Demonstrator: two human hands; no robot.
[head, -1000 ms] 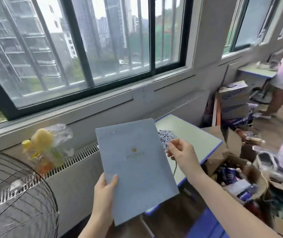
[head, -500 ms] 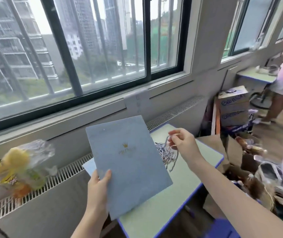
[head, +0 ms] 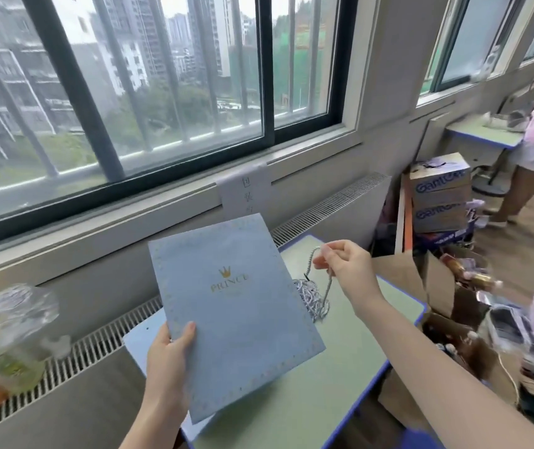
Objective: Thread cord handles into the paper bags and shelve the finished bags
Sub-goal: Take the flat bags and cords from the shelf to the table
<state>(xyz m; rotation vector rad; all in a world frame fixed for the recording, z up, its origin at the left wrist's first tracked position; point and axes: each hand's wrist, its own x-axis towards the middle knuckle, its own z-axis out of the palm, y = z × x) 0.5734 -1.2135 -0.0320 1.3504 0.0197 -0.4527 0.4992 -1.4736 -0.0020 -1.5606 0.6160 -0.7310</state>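
We hold a flat blue paper bag [head: 233, 312] above the counter [head: 330, 393], left hand [head: 170, 354] gripping its lower corner; it has no handle that we can see, so threading and shelving remain. Our right hand [head: 345, 265] pinches one cord [head: 322, 286], lifted from the cord pile [head: 309, 294] beside the bag. Open boxes [head: 434, 312] crowd the counter's right edge; the windowsill wall stands close behind.

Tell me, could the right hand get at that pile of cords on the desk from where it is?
Probably yes. The right hand hangs just above the pile of cords on the desk, already pinching one cord. The blue paper bag in the left hand covers only the pile's left edge.
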